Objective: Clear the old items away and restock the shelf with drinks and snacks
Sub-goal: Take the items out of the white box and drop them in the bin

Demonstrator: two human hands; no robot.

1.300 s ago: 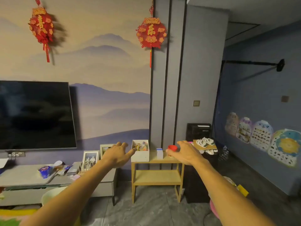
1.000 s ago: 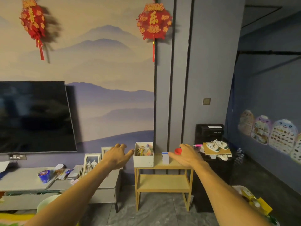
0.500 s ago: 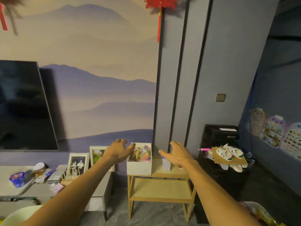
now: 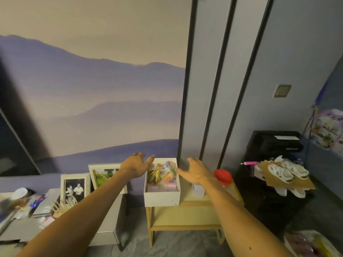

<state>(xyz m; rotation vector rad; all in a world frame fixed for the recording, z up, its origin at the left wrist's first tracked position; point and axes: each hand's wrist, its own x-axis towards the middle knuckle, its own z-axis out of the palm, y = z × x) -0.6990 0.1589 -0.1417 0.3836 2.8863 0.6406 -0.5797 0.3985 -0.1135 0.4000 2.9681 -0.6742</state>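
Observation:
A small wooden shelf (image 4: 185,228) stands against the wall. On its top at the left sits a white box (image 4: 161,197) filled with colourful wrapped items (image 4: 163,173). My left hand (image 4: 135,166) hovers open at the box's left side. On the other side of the box my right hand (image 4: 195,172) is open too, held just apart from it. Behind my right wrist stand a small white carton (image 4: 198,191) and a red-capped bottle (image 4: 223,178). The lower shelf board looks bare.
A grey TV cabinet (image 4: 104,227) at the left carries photo frames (image 4: 75,188) and clutter. A black cabinet (image 4: 274,175) at the right holds white shoes (image 4: 285,170) on cardboard. A bag (image 4: 311,245) lies on the floor at the lower right.
The view has come closer to the shelf and tilted down. Both hands have closed in on the white box from either side; the right hand moved left, uncovering the red-capped bottle.

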